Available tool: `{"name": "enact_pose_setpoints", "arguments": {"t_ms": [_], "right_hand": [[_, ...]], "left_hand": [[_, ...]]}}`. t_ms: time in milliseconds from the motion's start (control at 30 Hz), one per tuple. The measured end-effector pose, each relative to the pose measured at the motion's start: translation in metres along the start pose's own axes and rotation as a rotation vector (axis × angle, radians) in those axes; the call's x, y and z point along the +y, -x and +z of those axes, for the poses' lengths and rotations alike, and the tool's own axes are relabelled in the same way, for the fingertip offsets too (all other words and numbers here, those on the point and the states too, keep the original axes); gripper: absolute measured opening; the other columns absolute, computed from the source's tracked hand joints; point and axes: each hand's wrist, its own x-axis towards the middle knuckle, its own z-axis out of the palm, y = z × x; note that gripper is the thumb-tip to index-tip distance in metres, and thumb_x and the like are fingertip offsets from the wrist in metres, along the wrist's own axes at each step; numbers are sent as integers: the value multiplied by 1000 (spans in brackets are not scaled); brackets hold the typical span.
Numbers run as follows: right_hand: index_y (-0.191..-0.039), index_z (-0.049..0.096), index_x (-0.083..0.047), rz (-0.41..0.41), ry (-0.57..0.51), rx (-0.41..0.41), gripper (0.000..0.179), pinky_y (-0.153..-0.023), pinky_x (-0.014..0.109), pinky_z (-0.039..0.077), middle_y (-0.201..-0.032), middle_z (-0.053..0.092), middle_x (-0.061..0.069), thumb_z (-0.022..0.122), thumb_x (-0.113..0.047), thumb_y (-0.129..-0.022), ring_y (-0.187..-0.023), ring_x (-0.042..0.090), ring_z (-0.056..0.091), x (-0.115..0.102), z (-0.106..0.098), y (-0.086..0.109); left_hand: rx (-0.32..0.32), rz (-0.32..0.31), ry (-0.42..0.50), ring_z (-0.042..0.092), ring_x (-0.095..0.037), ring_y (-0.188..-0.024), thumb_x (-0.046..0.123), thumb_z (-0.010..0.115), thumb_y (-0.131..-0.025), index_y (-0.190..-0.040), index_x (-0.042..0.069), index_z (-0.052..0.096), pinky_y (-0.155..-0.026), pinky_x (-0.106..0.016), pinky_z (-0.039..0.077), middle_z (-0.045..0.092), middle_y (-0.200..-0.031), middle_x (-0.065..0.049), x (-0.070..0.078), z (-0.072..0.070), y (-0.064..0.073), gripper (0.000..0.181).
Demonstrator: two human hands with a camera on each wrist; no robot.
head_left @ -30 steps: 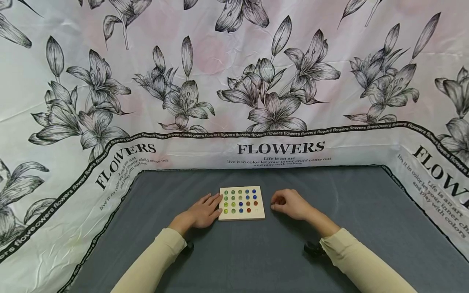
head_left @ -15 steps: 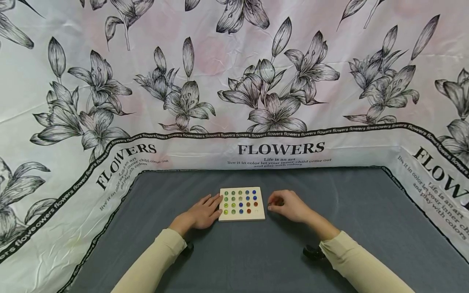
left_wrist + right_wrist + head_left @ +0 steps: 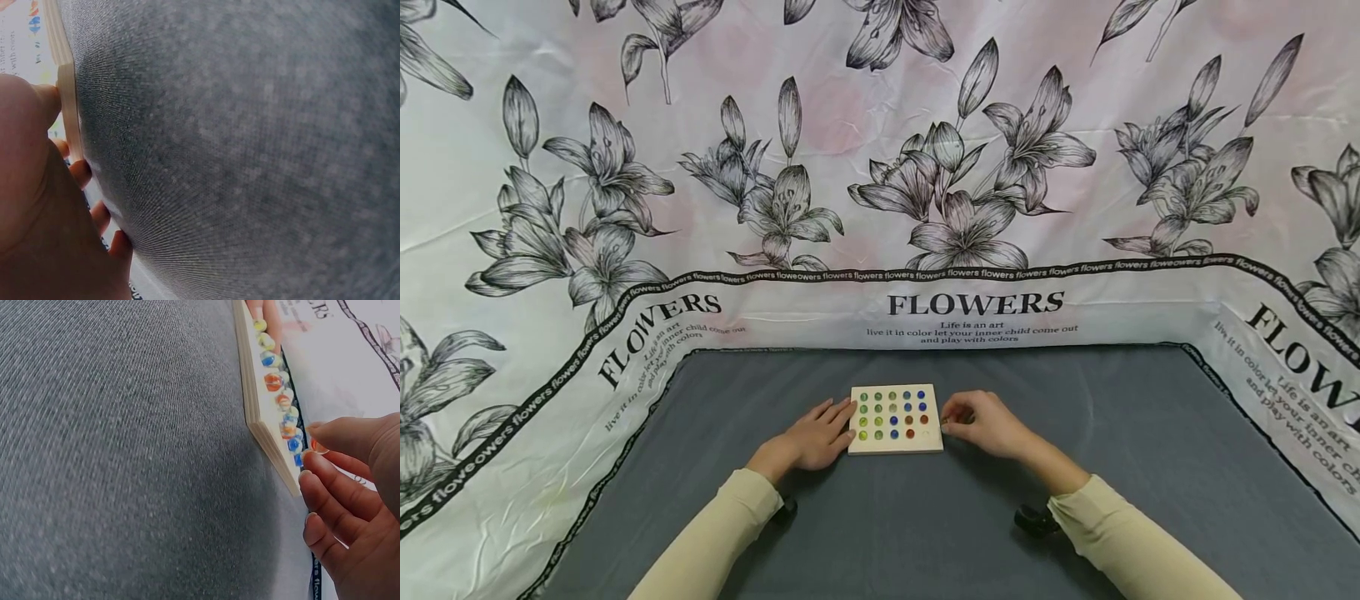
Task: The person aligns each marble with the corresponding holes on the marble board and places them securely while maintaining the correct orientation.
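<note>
A pale wooden board (image 3: pixel 927 447) lies on the grey cloth, with rows of glass marbles (image 3: pixel 892 408) set in it: green and yellow at the left, blue and red towards the right. One hollow at the near right corner holds no marble. My left hand (image 3: pixel 815 435) lies with straight fingers against the board's left edge, fingertips on it. Just off the right edge, my right hand (image 3: pixel 988 423) pinches a clear marble with orange-red swirls (image 3: pixel 318 446) between thumb and fingers, as the right wrist view shows. In the head view that marble is hidden by the fingers.
Grey cloth (image 3: pixel 880 533) covers the table around the board. Behind it rises a white sheet (image 3: pixel 820 312) printed with lilies and lettering, which also borders both sides. A dark device (image 3: pixel 1036 520) sits under the right wrist.
My right hand has moved left, from a little way off up to the board's right edge, still pinching. The left hand and the board have stayed in place.
</note>
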Motion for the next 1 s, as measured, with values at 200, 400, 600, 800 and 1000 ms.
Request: {"name": "enact_pose_setpoints", "arguments": {"t_ms": [200,400,600,800,1000], "right_hand": [[-97,73,-5,-1,-15,-25,7,-63,26,51,-84,67,-3,76,-8,-92,-75,11,61,-4,8,-4],[-96,74,-4,-37,-26,-38,5,-61,24,51,-83,69,-2,76,-7,-92,-70,7,60,-5,16,-9],[-96,74,-5,-47,-27,-46,5,-60,24,51,-82,69,-2,76,-7,-91,-69,7,60,-5,21,-12],[-96,75,-5,-37,-23,-44,6,-61,24,51,-80,68,-3,77,-8,-91,-69,6,60,-3,24,-14],[-96,74,-6,-42,-6,-42,6,-62,24,51,-80,67,-3,77,-9,-91,-69,6,59,-2,27,-14]], "left_hand": [[7,-12,-4,11,-36,-157,37,32,-114,-165,11,19,-127,-51,13,17,-171,-11,-3,2,-2,59],[10,-13,1,12,-35,-157,37,33,-114,-165,11,21,-127,-49,15,18,-170,-10,-2,2,-1,59],[6,-17,4,11,-35,-157,36,33,-114,-165,11,19,-128,-49,13,17,-171,-10,-1,2,-1,59],[16,-9,10,11,-37,-157,38,31,-114,-165,10,19,-127,-52,13,17,-171,-12,-2,3,-1,60],[21,1,23,11,-39,-157,40,32,-113,-165,10,20,-127,-53,13,18,-170,-12,-3,4,0,61]]}}
